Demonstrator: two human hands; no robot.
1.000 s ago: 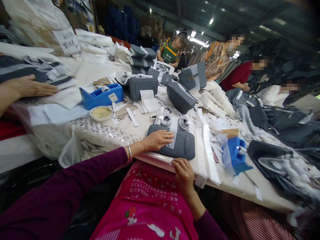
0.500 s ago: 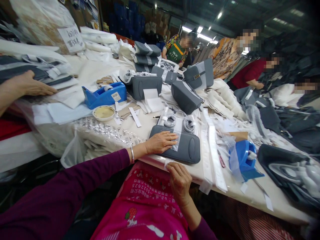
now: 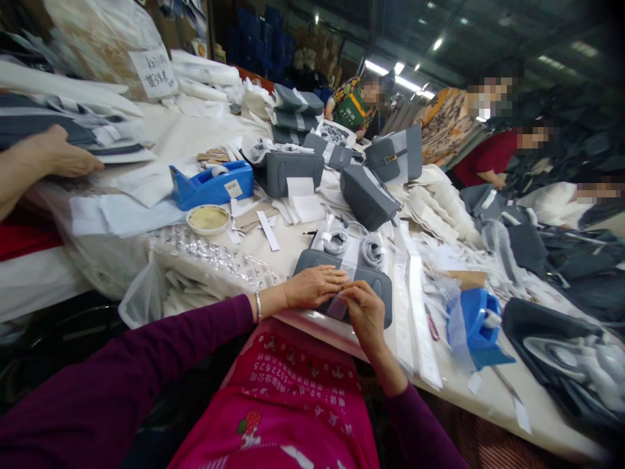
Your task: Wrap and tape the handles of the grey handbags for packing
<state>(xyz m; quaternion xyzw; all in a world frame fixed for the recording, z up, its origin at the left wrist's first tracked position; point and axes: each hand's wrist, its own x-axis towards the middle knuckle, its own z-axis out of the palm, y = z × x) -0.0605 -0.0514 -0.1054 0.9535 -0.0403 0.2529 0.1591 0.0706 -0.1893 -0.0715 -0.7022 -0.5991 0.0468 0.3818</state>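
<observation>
With the right hand (image 3: 367,316) in a narrow grip on a translucent strip (image 3: 349,258), the left hand (image 3: 315,286) lies flat at its ten o'clock on the grey bag (image 3: 379,277) at the bench's (image 3: 481,405) six-o'clock edge — where, I judge, an uneven pull could wrinkle or skew the strip.

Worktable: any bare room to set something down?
Two patches of the worktable look bare: between the short white strip and nearest grey bag, and near the edge, between long white strips and rightmost blue dispenser. Grey bags crowd the middle.
</observation>
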